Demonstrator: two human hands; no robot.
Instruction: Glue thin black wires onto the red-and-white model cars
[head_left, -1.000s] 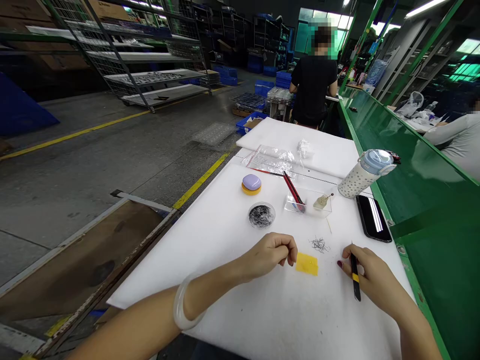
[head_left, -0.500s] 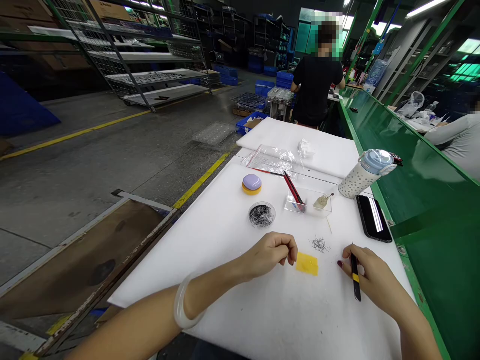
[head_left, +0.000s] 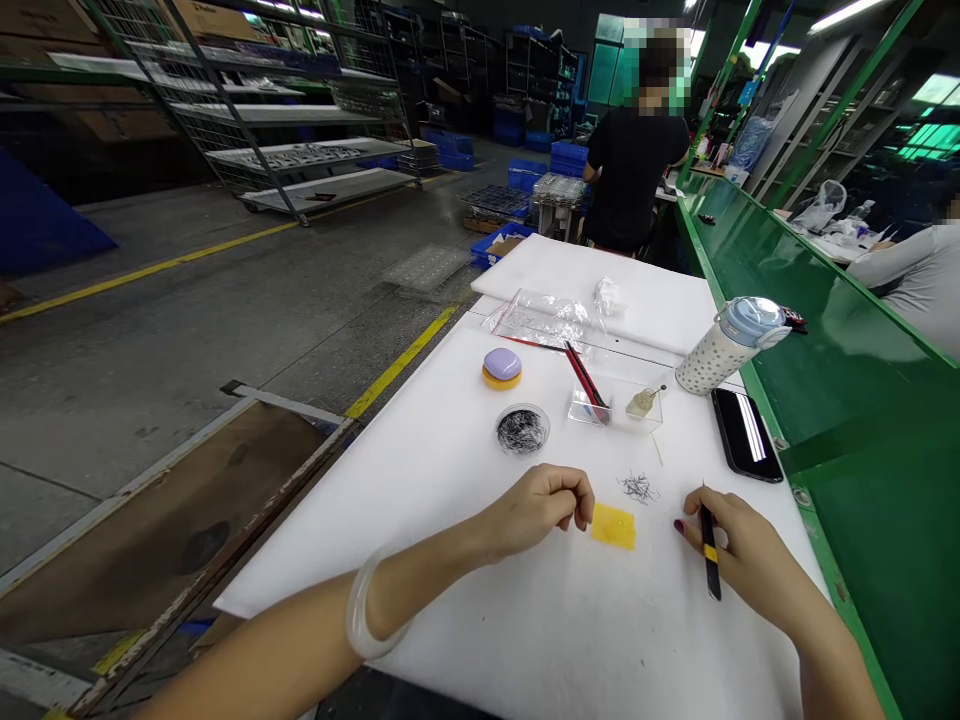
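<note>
Head view: the left hand [head_left: 536,510] rests on the white tabletop [head_left: 442,500], fingers curled closed against the left edge of a yellow sheet [head_left: 613,526]. The right hand [head_left: 739,552] grips black tweezers [head_left: 709,555]. Loose dark pins [head_left: 638,488] lie just beyond the sheet.

No text, label, brand or number is showing legibly anywhere, neither on the bottle [head_left: 731,345], the phone [head_left: 746,433] nor the cardboard boxes [head_left: 217,18].

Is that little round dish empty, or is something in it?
Not empty. The clear round dish holds a dark tangle of thin wire-like bits, covering most of its bottom.
</note>
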